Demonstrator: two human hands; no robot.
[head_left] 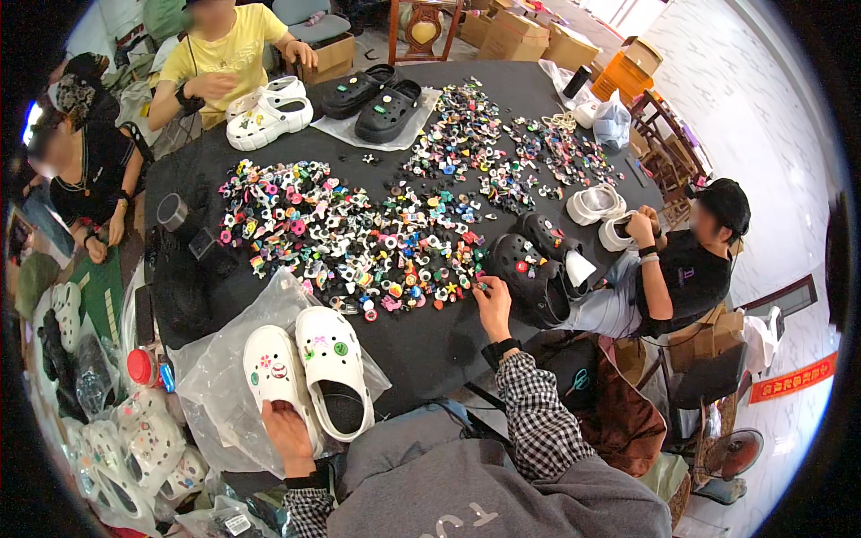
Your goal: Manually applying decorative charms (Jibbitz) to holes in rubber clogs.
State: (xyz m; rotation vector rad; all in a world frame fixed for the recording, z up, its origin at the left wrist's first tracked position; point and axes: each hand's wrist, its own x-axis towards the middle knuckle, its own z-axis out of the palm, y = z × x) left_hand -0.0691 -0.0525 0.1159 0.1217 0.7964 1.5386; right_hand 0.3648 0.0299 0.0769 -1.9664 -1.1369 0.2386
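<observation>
My left hand point(287, 432) rests on the heel of a white clog point(272, 375), which lies beside a second white clog point(334, 368) on a clear plastic bag point(215, 377). Both clogs carry small coloured charms. My right hand point(492, 303) reaches out to the near edge of a wide spread of small colourful shoe charms point(359, 242) on the black table point(430, 341), fingertips touching or pinching one charm; which, I cannot tell. A pair of black clogs point(529, 264) with charms lies just right of that hand.
Three other people sit around the table: one in yellow at the far side with white clogs point(267, 112), one at the left, one at the right handling white clogs point(596, 204). Black clogs point(375, 99) lie far centre. More bagged white clogs point(134, 448) pile at lower left.
</observation>
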